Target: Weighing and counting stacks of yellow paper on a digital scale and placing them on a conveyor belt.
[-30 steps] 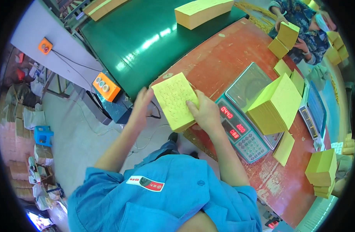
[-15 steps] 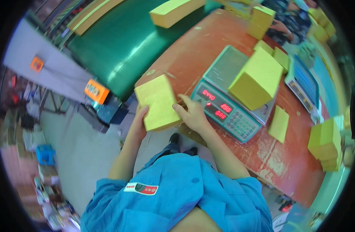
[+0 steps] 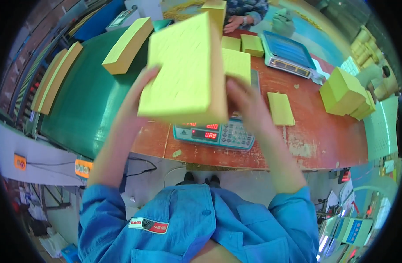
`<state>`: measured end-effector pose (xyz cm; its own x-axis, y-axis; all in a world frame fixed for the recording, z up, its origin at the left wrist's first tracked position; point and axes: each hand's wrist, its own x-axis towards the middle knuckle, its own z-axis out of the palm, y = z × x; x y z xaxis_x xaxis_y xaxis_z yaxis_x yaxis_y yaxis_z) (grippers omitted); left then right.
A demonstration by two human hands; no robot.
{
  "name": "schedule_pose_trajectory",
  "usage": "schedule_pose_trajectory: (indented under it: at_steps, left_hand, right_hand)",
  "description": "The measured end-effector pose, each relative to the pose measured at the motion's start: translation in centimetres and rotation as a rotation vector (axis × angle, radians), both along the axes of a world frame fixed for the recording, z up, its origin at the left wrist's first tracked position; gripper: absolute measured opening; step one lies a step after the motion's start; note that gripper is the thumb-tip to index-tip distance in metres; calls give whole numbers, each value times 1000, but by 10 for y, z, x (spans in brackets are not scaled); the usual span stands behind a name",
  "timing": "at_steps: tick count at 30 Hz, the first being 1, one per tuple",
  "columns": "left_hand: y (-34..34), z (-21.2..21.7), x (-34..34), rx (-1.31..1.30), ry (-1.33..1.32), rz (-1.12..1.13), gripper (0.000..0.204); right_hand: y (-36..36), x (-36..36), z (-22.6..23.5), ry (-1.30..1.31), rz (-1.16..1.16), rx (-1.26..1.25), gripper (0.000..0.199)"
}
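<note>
A thick stack of yellow paper (image 3: 179, 72) is held up between my two hands, in front of and above the teal digital scale (image 3: 236, 136). My left hand (image 3: 139, 92) grips its left side, with fingertips showing at the edge. At the right side is my right hand (image 3: 247, 103), fingers bent against the stack and somewhat blurred. The held stack hides much of the scale's pan and part of its lit red display. Behind it another yellow paper stack (image 3: 238, 63) shows in part, seemingly on the pan.
A thin yellow paper bundle (image 3: 281, 108) lies on the red table (image 3: 328, 136), right of the scale. Farther off are a second scale (image 3: 288, 52) and yellow blocks (image 3: 341, 92). Left, a green conveyor belt (image 3: 87, 96) carries long yellow blocks (image 3: 128, 44). A co-worker's hand (image 3: 234, 24) is across the table.
My hands have raised the paper stack from left of the scale to above its front. My view has turned to the right, so the scale and table face me more squarely.
</note>
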<state>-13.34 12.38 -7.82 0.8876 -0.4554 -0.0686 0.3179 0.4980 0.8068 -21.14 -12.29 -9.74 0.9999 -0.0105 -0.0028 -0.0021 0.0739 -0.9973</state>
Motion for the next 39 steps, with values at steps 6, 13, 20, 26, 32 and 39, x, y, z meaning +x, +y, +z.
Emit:
schedule_pose_trajectory:
  at_steps: [6, 13, 20, 26, 32, 39]
  left_hand:
    - [-111, 31, 107, 272, -59, -346, 55]
    - [-128, 15, 110, 419, -143, -363, 71]
    - [-127, 12, 104, 485, -181, -334, 73]
    - [-123, 12, 96, 550, -257, -295, 69]
    - [-119, 2, 106, 442, -207, -305, 63]
    - [-125, 3, 103, 448, -315, -283, 65]
  right_hand:
    - [-93, 67, -3, 30, -215, 68, 29]
    - [-99, 68, -24, 71, -248, 139, 26]
    - [-99, 69, -29, 79, -286, 91, 27]
    - [-99, 65, -37, 51, -318, 77, 28]
    - [-97, 66, -41, -3, -324, -4, 32]
    - [-96, 58, -39, 24, -372, -15, 33]
